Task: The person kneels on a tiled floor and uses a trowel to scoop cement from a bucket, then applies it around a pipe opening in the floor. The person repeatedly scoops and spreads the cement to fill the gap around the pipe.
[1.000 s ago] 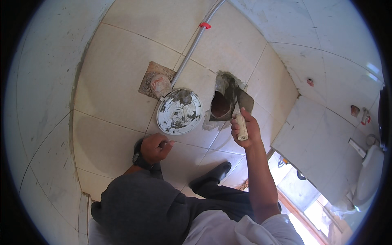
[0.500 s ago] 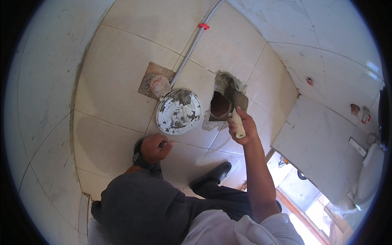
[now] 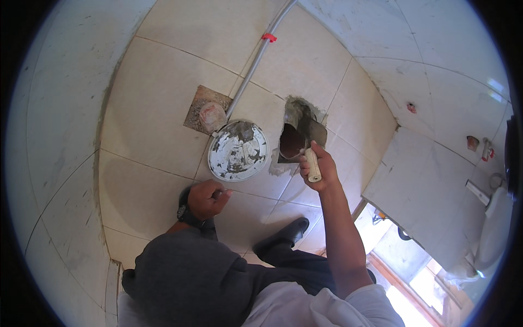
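Note:
My right hand [image 3: 322, 170] is wrapped round the cream handle of a trowel [image 3: 313, 132]. The trowel's flat, grey-smeared blade lies over the right side of a rough hole [image 3: 299, 111] cut in the floor tiles. Inside the hole shows the round mouth of a reddish-brown pipe [image 3: 291, 141], with wet grey mortar around it. My left hand [image 3: 207, 199] is curled into a loose fist near my knee, with nothing visible in it. Just beyond it stands a round white bucket [image 3: 238, 150], its top smeared with grey mortar.
Behind the bucket, a covered pipe stub [image 3: 212, 116] sits in a square cutout. A grey conduit [image 3: 256, 62] with a red band runs away from it. Tiled walls [image 3: 60, 136] close in on both sides. A white basin [image 3: 493, 229] is at the right, near a bright doorway [image 3: 406, 261].
My right hand has shifted slightly left with the trowel, and the blade has moved a little left over the hole. The left hand stays almost where it was.

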The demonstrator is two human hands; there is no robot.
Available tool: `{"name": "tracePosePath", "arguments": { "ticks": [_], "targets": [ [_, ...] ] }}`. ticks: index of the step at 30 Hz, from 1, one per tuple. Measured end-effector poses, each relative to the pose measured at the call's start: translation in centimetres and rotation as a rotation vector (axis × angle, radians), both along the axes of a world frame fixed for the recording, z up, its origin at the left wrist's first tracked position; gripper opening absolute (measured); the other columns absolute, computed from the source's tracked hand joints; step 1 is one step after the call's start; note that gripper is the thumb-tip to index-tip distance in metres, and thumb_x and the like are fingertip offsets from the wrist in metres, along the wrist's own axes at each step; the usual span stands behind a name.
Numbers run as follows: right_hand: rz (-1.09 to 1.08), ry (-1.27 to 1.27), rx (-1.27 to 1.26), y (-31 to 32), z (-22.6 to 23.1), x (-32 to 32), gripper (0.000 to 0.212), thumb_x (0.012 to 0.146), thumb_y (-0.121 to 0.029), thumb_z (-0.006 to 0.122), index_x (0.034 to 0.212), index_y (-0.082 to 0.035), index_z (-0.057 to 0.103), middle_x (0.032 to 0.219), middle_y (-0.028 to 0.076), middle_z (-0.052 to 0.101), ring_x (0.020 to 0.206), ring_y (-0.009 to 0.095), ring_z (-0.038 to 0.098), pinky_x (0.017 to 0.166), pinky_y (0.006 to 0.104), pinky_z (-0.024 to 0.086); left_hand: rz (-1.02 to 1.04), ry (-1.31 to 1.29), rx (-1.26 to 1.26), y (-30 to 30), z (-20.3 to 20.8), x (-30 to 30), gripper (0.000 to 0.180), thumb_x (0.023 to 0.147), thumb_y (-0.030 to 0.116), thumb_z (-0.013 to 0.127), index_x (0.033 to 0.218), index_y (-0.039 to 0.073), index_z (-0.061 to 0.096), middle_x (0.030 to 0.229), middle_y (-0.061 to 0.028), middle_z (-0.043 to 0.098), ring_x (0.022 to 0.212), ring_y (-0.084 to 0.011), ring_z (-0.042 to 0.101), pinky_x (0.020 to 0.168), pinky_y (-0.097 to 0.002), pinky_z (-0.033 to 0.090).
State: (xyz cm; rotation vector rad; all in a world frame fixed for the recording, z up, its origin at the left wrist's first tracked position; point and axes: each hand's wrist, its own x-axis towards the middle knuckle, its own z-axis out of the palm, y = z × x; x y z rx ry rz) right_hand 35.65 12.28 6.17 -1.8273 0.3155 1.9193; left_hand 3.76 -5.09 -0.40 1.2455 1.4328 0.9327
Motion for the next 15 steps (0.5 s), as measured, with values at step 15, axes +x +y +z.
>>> {"name": "tracePosePath", "arguments": {
  "ticks": [15],
  "targets": [
    [0.038,0.017,0.021,-0.7,-0.3,0.0,0.039,0.105,-0.044,0.059,0.100,-0.006,0.059,0.075,0.006,0.060,0.055,0.014,0.056,0.047,0.0262,0.050,-0.003,-0.001,-0.038,-0.2,0.3,0.0,0.023,0.087,0.021,0.082,0.079,0.006,0.066,0.064,-0.0095,0.061,0.053,-0.0224,0.060,0.052,-0.0354,0.047]
  ]
}}
